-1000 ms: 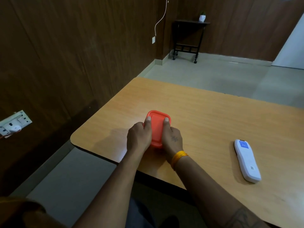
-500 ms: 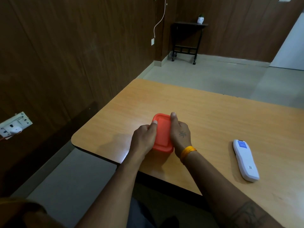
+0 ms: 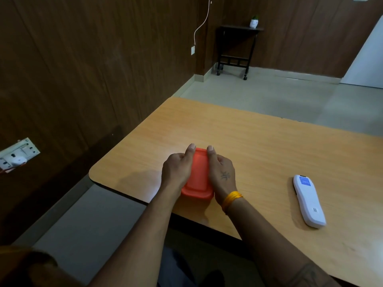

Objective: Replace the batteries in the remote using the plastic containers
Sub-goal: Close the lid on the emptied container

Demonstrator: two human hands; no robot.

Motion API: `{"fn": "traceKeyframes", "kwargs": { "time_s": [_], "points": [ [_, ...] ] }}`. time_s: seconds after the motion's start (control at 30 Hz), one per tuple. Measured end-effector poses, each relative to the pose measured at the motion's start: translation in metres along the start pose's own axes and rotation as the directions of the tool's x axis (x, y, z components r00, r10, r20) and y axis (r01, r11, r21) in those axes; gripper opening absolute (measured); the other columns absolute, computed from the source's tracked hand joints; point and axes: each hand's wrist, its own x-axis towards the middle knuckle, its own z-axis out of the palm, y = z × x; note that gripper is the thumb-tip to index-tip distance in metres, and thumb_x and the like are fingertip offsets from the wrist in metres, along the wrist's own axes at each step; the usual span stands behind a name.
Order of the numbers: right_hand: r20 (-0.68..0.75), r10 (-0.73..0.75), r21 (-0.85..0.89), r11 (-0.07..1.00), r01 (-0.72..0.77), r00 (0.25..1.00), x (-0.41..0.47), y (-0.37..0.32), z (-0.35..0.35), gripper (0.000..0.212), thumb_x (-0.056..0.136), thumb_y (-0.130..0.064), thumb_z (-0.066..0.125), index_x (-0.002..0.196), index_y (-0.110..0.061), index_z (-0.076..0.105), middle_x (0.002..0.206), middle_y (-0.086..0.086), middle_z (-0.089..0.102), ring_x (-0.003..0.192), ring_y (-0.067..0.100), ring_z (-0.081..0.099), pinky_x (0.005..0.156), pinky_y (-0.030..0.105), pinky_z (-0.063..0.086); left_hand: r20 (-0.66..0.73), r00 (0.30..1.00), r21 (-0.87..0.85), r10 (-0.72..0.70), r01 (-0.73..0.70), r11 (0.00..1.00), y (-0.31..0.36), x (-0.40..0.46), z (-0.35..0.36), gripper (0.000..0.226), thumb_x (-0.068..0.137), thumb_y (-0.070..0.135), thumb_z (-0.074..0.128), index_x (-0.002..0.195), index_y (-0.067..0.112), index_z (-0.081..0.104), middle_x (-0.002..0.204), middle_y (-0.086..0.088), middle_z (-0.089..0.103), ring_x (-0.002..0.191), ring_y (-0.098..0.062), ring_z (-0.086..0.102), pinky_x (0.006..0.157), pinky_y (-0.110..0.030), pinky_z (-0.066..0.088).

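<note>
The orange rectangular plastic container (image 3: pixel 198 176) with its lid on sits on the light wood worktop (image 3: pixel 259 146) near the front edge, its long axis running away from the person. The left hand (image 3: pixel 177 169) clasps its left long side and the right hand (image 3: pixel 221 175) its right long side, fingers (image 3: pixel 210 151) of both reaching along the far corners, so the container is grasped between the two hands. Opening it likely turns on lifting the lid edge that lies directly under those fingers.

The white oblong plastic remote (image 3: pixel 308 200) lies well apart to the right of the right hand, the nearer hand, roughly parallel to the container. It carries a blue label at its far end and a small mark near its close end; neither is readable.
</note>
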Motion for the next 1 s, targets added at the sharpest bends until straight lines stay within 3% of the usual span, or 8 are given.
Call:
{"fn": "traceKeyframes", "kwargs": {
  "time_s": [0.17, 0.37, 0.5, 0.63, 0.73, 0.83, 0.93, 1.0],
  "points": [
    [-0.095, -0.033, -0.036, 0.999, 0.03, 0.995, -0.017, 0.005, 0.005, 0.042, 0.106, -0.056, 0.044, 0.103, -0.016, 0.058, 0.088, -0.004, 0.062, 0.08, 0.012, 0.059, 0.073, 0.039, 0.05, -0.064, 0.998, -0.007, -0.022, 0.022, 1.0, -0.001, 0.003, -0.009, 0.073, 0.101, 0.071, 0.037, 0.096, 0.006, 0.071, 0.092, -0.011, 0.071, 0.091, -0.034, 0.07, 0.091, -0.051, 0.059],
    [-0.195, -0.007, -0.034, 0.999, 0.0, 0.981, -0.02, 0.003, 0.018, 0.044, 0.109, -0.049, 0.042, 0.102, -0.008, 0.057, 0.084, -0.003, 0.058, 0.073, 0.009, 0.051, 0.064, 0.036, 0.036, -0.13, 0.991, 0.006, 0.023, -0.022, 1.0, -0.01, -0.008, -0.021, 0.028, 0.099, 0.043, 0.055, 0.098, 0.017, 0.063, 0.091, 0.0, 0.066, 0.09, -0.029, 0.068, 0.08, -0.046, 0.058],
    [-0.231, -0.053, -0.04, 0.998, 0.045, 0.971, -0.02, 0.0, 0.039, 0.038, 0.107, -0.045, 0.049, 0.098, -0.011, 0.062, 0.087, 0.0, 0.062, 0.083, 0.025, 0.059, 0.075, 0.039, 0.047, -0.283, 0.958, -0.033, 0.043, -0.054, 0.998, -0.02, -0.014, -0.033, 0.017, 0.095, 0.037, 0.068, 0.092, 0.021, 0.071, 0.088, 0.008, 0.068, 0.085, -0.021, 0.069, 0.077, -0.05, 0.065],
    [-0.13, 0.003, -0.041, 0.999, -0.008, 0.991, -0.025, -0.01, 0.064, 0.027, 0.102, -0.036, 0.057, 0.108, -0.014, 0.071, 0.09, -0.003, 0.062, 0.091, 0.025, 0.061, 0.084, 0.039, 0.053, -0.328, 0.945, -0.103, 0.01, -0.046, 0.994, -0.031, -0.009, -0.061, 0.014, 0.094, 0.034, 0.072, 0.089, 0.022, 0.075, 0.088, 0.008, 0.072, 0.086, -0.019, 0.071, 0.078, -0.046, 0.065],
    [-0.062, 0.073, 0.024, 0.997, -0.072, 0.995, -0.031, -0.018, 0.082, 0.027, 0.094, -0.028, 0.055, 0.107, -0.016, 0.076, 0.1, 0.002, 0.073, 0.093, 0.025, 0.066, 0.085, 0.041, 0.057, -0.242, 0.97, -0.113, -0.011, -0.017, 0.993, -0.04, -0.001, -0.092, 0.019, 0.094, 0.025, 0.062, 0.084, 0.02, 0.078, 0.089, 0.004, 0.076, 0.087, -0.019, 0.071, 0.073, -0.041, 0.064],
    [0.049, 0.151, 0.095, 0.983, -0.155, 0.987, -0.039, -0.025, 0.109, 0.026, 0.086, -0.025, 0.057, 0.093, -0.016, 0.08, 0.085, 0.002, 0.076, 0.081, 0.024, 0.069, 0.075, 0.041, 0.06, -0.159, 0.984, -0.173, -0.079, 0.051, 0.984, -0.054, 0.014, -0.13, 0.023, 0.094, 0.011, 0.06, 0.095, 0.022, 0.08, 0.1, 0.003, 0.078, 0.091, -0.015, 0.071, 0.06, -0.028, 0.056],
    [0.168, 0.212, 0.161, 0.958, -0.239, 0.963, -0.042, -0.03, 0.14, 0.02, 0.083, -0.013, 0.059, 0.074, -0.006, 0.077, 0.063, 0.01, 0.071, 0.061, 0.03, 0.069, 0.067, 0.048, 0.065, -0.171, 0.976, -0.196, -0.132, 0.098, 0.976, -0.068, 0.037, -0.167, 0.018, 0.092, 0.007, 0.068, 0.101, 0.017, 0.08, 0.102, -0.007, 0.08, 0.09, -0.02, 0.075, 0.061, -0.032, 0.059],
    [0.225, 0.232, 0.209, 0.937, -0.279, 0.946, -0.044, -0.035, 0.159, 0.02, 0.087, -0.005, 0.06, 0.072, -0.006, 0.074, 0.065, 0.015, 0.071, 0.059, 0.03, 0.069, 0.064, 0.044, 0.066, -0.198, 0.97, -0.186, -0.142, 0.105, 0.977, -0.073, 0.05, -0.186, 0.015, 0.093, 0.005, 0.071, 0.102, 0.014, 0.08, 0.101, -0.008, 0.079, 0.09, -0.02, 0.075, 0.063, -0.03, 0.058]
  ]
}}
